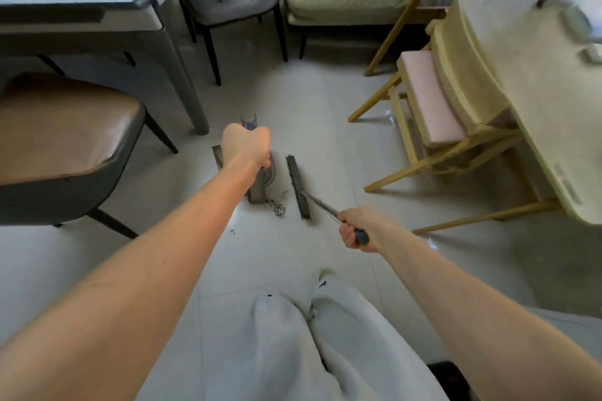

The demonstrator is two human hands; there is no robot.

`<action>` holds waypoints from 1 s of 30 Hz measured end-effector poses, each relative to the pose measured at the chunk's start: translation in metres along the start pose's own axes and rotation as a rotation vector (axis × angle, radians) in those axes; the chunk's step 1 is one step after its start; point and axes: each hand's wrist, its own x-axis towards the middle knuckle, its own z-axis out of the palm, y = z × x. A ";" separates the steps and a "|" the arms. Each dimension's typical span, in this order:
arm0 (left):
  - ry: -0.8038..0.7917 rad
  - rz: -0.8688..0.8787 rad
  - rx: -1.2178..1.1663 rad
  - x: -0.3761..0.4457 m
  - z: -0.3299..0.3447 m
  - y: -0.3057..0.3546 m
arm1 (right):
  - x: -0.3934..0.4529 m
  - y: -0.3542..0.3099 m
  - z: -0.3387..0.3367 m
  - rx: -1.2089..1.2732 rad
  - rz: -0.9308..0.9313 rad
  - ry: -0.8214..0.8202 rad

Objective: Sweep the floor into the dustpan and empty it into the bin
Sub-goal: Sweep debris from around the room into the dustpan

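The dustpan (260,185) stood on the pale tiled floor (325,127), mostly hidden below the left hand (246,148), whose fingers were curled round the top of its upright handle (249,122). Just to the right of that hand lay the broom head (298,185), a dark narrow strip flat on the tiles, apart from the pan. Its metal shaft (321,205) ran back to the right hand (356,228), which gripped the dark handle end in a closed fist. Between pan and broom head, near the left wrist, sat a small heap of dark debris (279,208). Beyond the left hand stood a grey table leg (192,98); past the right hand, a wooden folding chair (433,114).
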 end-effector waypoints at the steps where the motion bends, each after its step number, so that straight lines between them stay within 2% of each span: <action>1: -0.006 0.010 0.004 0.004 0.005 0.007 | 0.000 -0.011 -0.002 -0.016 -0.016 0.016; 7: 0.006 0.047 0.029 0.036 0.037 0.041 | 0.007 -0.073 -0.016 -0.169 -0.106 0.085; 11: 0.020 0.063 0.020 0.064 0.077 0.071 | 0.027 -0.131 -0.037 -0.250 -0.189 0.057; 22: 0.157 -0.009 -0.067 0.189 0.218 0.158 | 0.115 -0.354 -0.105 -0.485 -0.270 0.219; 27: 0.135 -0.010 -0.059 0.242 0.270 0.190 | 0.132 -0.446 -0.131 -0.711 -0.384 0.253; 30: 0.086 -0.044 -0.099 0.284 0.303 0.215 | 0.150 -0.494 -0.143 -0.824 -0.342 0.344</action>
